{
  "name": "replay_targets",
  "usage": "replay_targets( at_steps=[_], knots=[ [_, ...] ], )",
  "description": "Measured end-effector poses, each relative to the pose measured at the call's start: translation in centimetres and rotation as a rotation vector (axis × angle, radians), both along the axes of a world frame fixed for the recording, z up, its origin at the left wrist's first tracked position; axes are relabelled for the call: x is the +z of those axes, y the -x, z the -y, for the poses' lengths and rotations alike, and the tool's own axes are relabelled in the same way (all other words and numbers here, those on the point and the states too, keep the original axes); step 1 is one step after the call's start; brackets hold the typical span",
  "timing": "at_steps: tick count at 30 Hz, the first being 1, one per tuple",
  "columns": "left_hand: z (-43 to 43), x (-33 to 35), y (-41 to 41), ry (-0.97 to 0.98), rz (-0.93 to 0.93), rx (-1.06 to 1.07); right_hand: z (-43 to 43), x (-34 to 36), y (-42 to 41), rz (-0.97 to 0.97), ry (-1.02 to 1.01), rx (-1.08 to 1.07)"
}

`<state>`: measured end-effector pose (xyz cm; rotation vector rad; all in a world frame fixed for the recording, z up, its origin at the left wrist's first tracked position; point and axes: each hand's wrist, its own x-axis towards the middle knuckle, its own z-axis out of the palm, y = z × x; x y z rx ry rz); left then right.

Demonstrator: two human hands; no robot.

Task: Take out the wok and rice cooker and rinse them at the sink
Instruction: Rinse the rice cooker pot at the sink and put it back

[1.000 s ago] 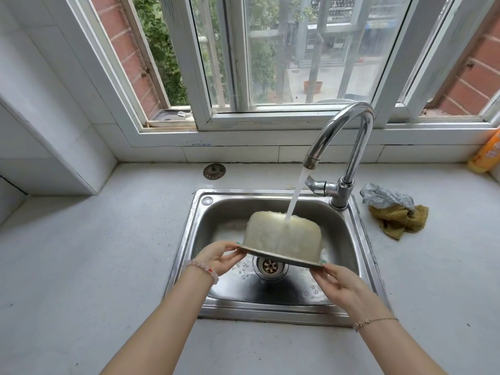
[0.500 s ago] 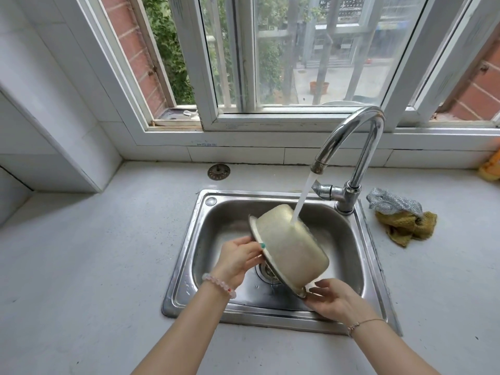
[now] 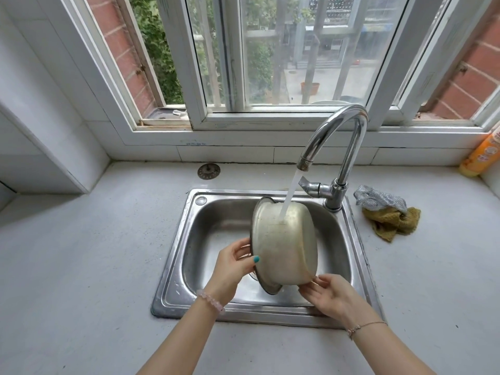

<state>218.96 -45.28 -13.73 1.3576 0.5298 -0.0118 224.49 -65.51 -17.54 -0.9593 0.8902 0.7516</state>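
Note:
The metal rice cooker pot (image 3: 285, 246) hangs on its side over the steel sink (image 3: 173, 277), its rim to the left and its base to the right. Water from the chrome tap (image 3: 343, 136) falls onto its upper wall. My left hand (image 3: 232, 269) grips the rim at the left, thumb on the outer wall. My right hand (image 3: 327, 296) holds the pot's lower right edge with curled fingers from beneath. No wok is in view.
A sink strainer (image 3: 208, 171) lies on the counter behind the sink. A grey and a mustard cloth (image 3: 387, 212) sit right of the tap. An orange bottle (image 3: 481, 152) leans in the far right corner under the window.
The pot was upside down under the stream, then got tipped; now it lies fully on its side, rim turned left. My hands shifted with it.

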Motion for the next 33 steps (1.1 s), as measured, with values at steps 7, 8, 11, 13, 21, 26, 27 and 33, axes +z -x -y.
replay_targets(
  at_steps=[7, 8, 11, 13, 21, 26, 27, 33],
  knots=[
    [-2.1, -0.6, 0.3, 0.217, -0.027, 0.158, -0.6, 1.6, 0.2, 0.113, -0.044, 0.032],
    [-2.3, -0.8, 0.3, 0.242, -0.043, 0.181, -0.8, 1.8, 0.1, 0.141, -0.041, 0.043],
    [-2.6, -1.1, 0.0, 0.328, -0.091, 0.233, -1.3, 2.0, -0.2, 0.223, -0.016, 0.080],
    [-2.6, -1.0, -0.2, 0.376, -0.108, 0.241, -1.3, 2.3, -0.4, 0.266, -0.006, 0.093],
    [-1.9, -0.3, -1.0, 0.475, -0.125, 0.238, -0.3, 3.5, -5.5, 0.525, 0.452, 0.261],
    [-2.2, -0.1, -1.4, 0.515, -0.138, 0.233, -2.1, 6.1, -12.1, 0.916, 0.663, 0.466],
    [-2.3, 0.1, -1.5, 0.512, -0.134, 0.220, -2.7, 6.4, -13.2, 0.998, 0.742, 0.530],
    [-2.3, 1.2, -1.9, 0.441, -0.119, 0.143, -5.7, 6.8, -16.8, 1.223, 1.090, 0.790]
  ],
)
